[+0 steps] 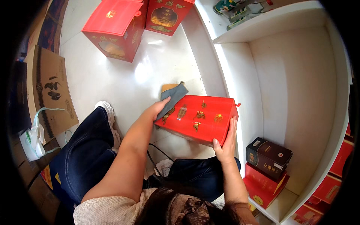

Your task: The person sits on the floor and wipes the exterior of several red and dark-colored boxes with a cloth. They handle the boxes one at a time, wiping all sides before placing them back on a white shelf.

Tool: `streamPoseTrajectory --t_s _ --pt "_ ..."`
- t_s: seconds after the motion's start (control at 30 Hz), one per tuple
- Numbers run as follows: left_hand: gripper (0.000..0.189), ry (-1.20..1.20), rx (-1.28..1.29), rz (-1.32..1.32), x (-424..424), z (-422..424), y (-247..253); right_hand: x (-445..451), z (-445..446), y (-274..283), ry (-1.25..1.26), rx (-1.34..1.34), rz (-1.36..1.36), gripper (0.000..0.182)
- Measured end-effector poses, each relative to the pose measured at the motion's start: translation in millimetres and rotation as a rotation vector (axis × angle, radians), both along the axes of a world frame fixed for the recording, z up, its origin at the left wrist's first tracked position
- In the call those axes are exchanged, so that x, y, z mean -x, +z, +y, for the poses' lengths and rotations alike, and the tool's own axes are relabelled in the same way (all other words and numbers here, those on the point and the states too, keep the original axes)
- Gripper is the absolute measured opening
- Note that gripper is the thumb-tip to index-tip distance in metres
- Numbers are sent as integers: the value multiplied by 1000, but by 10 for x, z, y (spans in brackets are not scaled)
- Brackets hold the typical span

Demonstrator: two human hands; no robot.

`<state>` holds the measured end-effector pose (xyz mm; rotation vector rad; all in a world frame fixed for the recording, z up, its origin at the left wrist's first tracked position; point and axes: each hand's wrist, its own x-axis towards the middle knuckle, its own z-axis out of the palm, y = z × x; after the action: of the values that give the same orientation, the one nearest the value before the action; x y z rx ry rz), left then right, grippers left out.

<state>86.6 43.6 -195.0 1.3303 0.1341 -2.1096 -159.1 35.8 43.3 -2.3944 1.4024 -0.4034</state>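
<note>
A red gift box with gold lettering (208, 112) lies tilted on its side between my two hands, above the pale floor. My left hand (161, 108) presses a grey cloth (175, 94) with a yellowish part against the box's left end. Around the lower right corner and right end, my right hand (226, 140) is spread, with its thumb on the near edge. Part of the left hand's fingers is hidden by the cloth and the box.
Two red gift boxes (112, 18) (168, 17) stand on the floor ahead. To the right is a white shelf unit (233, 84) with a dark box (268, 157) on a red box (264, 182), and bottles (239, 15) above. A cardboard carton (56, 92) and white bag (32, 143) are left.
</note>
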Motion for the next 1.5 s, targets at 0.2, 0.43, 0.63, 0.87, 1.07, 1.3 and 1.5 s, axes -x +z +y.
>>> streamPoseTrajectory --t_s 0.2,0.43,0.63,0.87,1.07,1.3,1.5 --pt "46 155 -19 325 -6 423 76 -138 -232 107 -185 -121 8 85" --pt "56 594 137 603 130 486 367 -385 -350 163 -367 -241 -68 89" --pt "59 561 103 503 113 503 157 -310 -449 383 -136 -335 44 82" --pt "51 554 118 538 102 438 375 12 -633 19 -110 -216 102 87" --pt "50 542 111 484 11 478 260 -8 -778 -9 -179 -401 -35 101" --pt "67 544 100 332 74 462 226 -54 -763 -138 -392 -443 -261 81" --pt "77 599 156 369 -72 566 -103 -99 -555 -37 -447 -229 -347 71"
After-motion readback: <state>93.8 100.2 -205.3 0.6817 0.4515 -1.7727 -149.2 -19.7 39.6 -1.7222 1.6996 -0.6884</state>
